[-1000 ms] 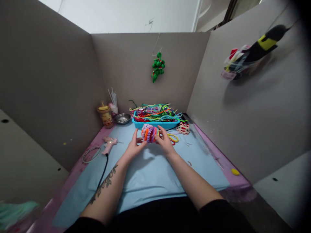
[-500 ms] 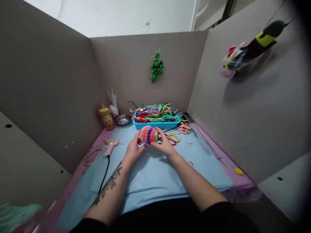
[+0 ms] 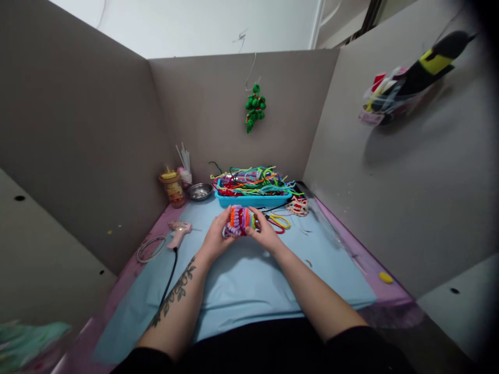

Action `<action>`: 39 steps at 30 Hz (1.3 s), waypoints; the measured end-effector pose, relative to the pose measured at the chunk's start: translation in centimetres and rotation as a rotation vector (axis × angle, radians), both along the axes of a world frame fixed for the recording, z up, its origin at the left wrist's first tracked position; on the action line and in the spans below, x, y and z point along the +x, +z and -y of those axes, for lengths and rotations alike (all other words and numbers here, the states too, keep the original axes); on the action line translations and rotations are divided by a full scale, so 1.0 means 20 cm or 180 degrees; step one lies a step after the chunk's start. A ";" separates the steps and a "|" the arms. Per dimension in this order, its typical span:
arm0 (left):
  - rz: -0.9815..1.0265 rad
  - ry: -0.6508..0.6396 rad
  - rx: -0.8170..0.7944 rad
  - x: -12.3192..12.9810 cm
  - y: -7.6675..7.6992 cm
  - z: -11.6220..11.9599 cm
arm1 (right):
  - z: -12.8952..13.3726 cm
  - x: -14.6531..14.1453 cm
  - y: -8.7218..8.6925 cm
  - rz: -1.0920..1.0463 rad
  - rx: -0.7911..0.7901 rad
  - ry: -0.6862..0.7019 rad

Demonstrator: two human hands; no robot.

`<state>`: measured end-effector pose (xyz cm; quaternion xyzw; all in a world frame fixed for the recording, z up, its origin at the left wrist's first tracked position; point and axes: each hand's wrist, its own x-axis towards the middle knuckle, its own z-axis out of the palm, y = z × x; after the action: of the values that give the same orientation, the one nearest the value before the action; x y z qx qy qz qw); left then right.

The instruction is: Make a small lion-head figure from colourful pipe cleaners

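A striped piece made of fuzzy pipe cleaners (image 3: 238, 220), in purple, orange, dark red and yellow-green, is held above the blue table cover. My left hand (image 3: 217, 235) is closed round its left side. The right side is gripped by my right hand (image 3: 265, 232), its thumb on the near face and its fingers partly hidden behind. Just to the right, scissors (image 3: 281, 222) with yellow and red handles lie on the cover. A pink glue gun (image 3: 179, 234) rests further left, with a black cord running toward me.
A blue tray (image 3: 257, 200) heaped with loose pipe cleaners stands at the back. Left of it are a metal bowl (image 3: 200, 191) and a lidded cup (image 3: 173, 189). A red-and-cream fuzzy piece (image 3: 297, 206) lies right. Grey panels (image 3: 241, 119) enclose three sides; a green ornament (image 3: 255, 108) hangs at the back.
The striped piece has been turned a little between my hands, so its purple and orange rows face differently. Both hands still hold it. The whole view has shifted slightly.
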<state>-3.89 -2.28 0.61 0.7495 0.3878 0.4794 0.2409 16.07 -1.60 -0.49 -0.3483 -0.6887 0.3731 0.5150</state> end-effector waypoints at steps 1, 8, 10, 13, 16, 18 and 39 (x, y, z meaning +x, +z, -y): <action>0.0106 -0.0063 -0.0062 0.00 0.01 0.00 | 0.00 0.00 0.00 0.0018 0.0035 0.0004; 0.0218 -0.0172 -0.0209 0.00 0.01 0.00 | 0.01 0.03 0.02 0.0128 0.0029 -0.0090; 0.0265 -0.0169 -0.0334 0.00 -0.01 0.00 | 0.01 0.03 0.03 0.0028 -0.0040 0.0036; 0.0346 -0.0163 -0.0477 0.00 -0.01 0.00 | 0.01 0.04 0.02 0.0011 -0.0076 0.0066; 0.0303 -0.0154 -0.0537 0.01 0.00 0.01 | 0.00 0.04 0.02 0.0142 0.0060 -0.0063; 0.0283 -0.0187 -0.0594 0.01 0.00 0.01 | 0.00 0.04 0.02 0.0189 0.0128 -0.0150; 0.0053 -0.0310 -0.0473 0.02 -0.02 0.00 | 0.01 0.00 0.04 0.0200 0.0068 -0.0448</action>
<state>-3.39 -2.34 0.24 0.7435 0.3834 0.4432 0.3221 16.01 -1.75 0.29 -0.4019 -0.6823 0.3174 0.5218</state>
